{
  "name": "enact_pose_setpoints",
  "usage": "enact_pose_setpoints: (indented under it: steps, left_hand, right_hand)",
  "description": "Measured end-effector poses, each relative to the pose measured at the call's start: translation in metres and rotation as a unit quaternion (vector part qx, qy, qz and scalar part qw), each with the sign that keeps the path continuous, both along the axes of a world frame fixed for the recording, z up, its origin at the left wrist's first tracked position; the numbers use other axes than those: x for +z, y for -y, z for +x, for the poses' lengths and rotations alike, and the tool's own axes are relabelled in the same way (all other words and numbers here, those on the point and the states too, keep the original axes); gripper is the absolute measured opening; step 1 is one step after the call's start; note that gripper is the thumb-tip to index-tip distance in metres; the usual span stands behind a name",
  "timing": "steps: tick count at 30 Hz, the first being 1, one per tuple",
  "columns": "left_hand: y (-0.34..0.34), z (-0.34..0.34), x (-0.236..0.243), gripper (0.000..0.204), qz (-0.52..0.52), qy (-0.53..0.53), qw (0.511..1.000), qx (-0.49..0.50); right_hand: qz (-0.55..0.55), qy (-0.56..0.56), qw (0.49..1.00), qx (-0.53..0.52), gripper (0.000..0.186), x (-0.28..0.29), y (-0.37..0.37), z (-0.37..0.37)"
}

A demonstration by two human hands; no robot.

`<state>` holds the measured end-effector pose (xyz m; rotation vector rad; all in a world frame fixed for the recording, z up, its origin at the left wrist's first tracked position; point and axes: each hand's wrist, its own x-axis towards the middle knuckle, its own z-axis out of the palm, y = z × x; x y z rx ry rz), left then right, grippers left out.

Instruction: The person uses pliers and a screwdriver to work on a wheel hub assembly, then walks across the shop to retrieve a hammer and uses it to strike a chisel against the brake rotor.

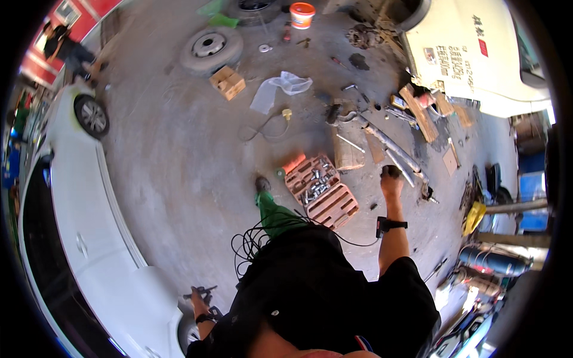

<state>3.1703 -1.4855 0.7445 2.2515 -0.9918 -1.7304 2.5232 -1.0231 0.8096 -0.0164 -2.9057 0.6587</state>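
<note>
My right hand is stretched forward with its fingers curled in, dark at the knuckles. Beside it lies a pale metal pipe; whatever the fingers hold, if anything, is hidden. Down at the left, my left hand hangs by the white car, closed around a dark, narrow thing too small to name. Between my arms an open reddish socket set case lies on the floor, with several silvery sockets in one half. A long grey shaft extends beyond my right hand, next to a worn block with a thin rod on it.
A white car stands along the left, a person behind it. Farther ahead are a wheel, a cardboard box, plastic sheeting and an orange bucket. Wooden planks lie by a cream vehicle. Black cable loops at my waist.
</note>
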Motion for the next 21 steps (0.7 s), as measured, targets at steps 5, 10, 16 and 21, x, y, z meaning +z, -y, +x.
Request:
enact_pose_setpoints:
  steps: [5,10,16,21]
  left_hand:
    - [0.076,0.021,-0.051,0.057,0.093,-0.141,0.985,-0.04]
    - [0.158,-0.031,-0.055,0.059,0.018,-0.176,0.972,-0.152]
    - [0.241,-0.136,-0.043,0.053,0.062,-0.071,0.986,-0.135]
    - [0.329,-0.229,-0.031,0.049,0.109,0.003,0.977,-0.186]
  right_hand:
    - [-0.08,0.114,0.99,-0.03,0.05,-0.001,0.119,-0.085]
    - [-0.057,0.03,0.998,0.018,0.05,0.032,0.219,-0.2]
    - [-0.021,0.028,0.993,0.116,0.038,-0.001,0.261,-0.211]
    - [-0.172,0.163,0.96,-0.148,0.033,-0.044,0.205,-0.136]
